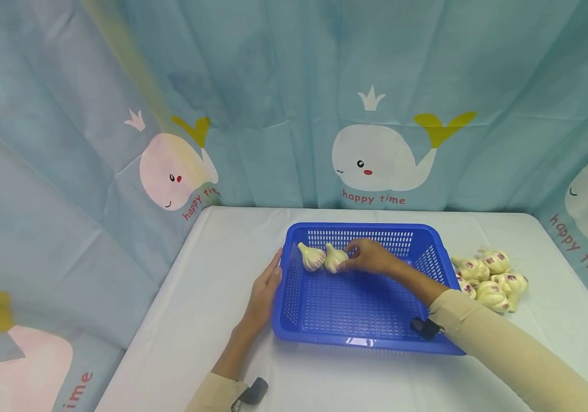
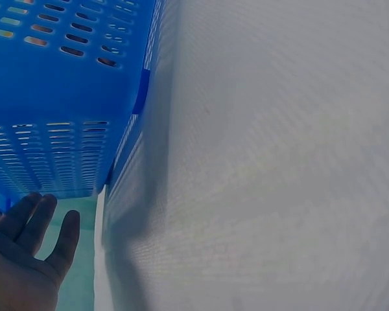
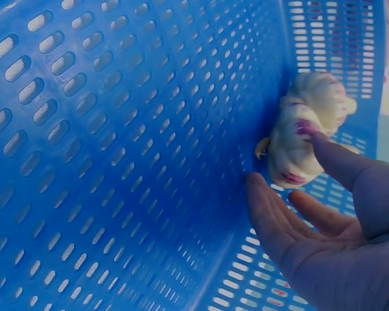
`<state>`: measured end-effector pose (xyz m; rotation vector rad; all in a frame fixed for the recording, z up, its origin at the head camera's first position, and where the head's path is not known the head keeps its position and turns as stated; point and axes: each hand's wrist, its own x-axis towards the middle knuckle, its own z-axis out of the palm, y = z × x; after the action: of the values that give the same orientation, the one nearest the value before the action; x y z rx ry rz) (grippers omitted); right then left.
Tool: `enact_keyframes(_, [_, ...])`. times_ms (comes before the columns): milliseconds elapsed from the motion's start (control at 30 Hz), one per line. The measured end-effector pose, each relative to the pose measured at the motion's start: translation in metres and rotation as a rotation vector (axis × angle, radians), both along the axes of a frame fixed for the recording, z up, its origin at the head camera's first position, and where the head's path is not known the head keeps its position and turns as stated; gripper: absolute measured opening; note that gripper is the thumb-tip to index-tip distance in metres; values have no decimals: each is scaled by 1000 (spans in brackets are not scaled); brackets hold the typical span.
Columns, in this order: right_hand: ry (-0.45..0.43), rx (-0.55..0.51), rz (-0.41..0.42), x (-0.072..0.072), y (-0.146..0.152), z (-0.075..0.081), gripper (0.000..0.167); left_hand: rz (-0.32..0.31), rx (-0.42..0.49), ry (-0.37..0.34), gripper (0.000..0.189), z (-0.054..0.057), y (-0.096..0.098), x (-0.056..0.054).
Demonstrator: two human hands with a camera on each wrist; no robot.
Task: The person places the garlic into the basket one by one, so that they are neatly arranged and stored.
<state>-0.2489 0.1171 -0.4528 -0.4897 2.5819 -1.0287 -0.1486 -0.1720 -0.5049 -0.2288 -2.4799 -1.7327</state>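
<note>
A blue plastic basket (image 1: 361,343) with slotted walls stands on the table. My left hand (image 1: 265,292) rests along its left wall, fingers extended; the left wrist view shows those fingers (image 2: 35,223) spread beside the slotted side. Inside, near the back left corner, two garlic bulbs (image 1: 313,257) lie side by side. My right hand (image 1: 371,256) reaches into the basket at the right-hand garlic bulb (image 1: 334,259). In the right wrist view its thumb overlaps that bulb (image 3: 295,146), while the other fingers (image 3: 272,220) are spread apart from it.
Several more garlic bulbs (image 1: 492,294) lie in a pile on the white tablecloth (image 1: 211,274), just right of the basket. My right forearm crosses the basket's right rim. Behind the table hangs a blue curtain (image 1: 283,160) printed with whales.
</note>
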Motion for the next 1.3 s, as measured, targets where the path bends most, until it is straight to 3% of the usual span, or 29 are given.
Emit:
enact_keyframes(500, [-90, -114, -28, 1, 10, 14, 53, 2, 7, 26, 56, 3, 1, 1])
enact_keyframes(833, [-122, -221, -37, 8, 29, 38, 57, -4, 11, 27, 55, 0, 0, 0])
enact_keyframes(1067, [-94, -221, -66, 17, 44, 60, 59, 7, 2, 19, 57, 1, 1, 1])
enact_keyframes(1300, [-33, -300, -66, 28, 62, 78, 58, 2, 6, 24, 57, 1, 1, 2])
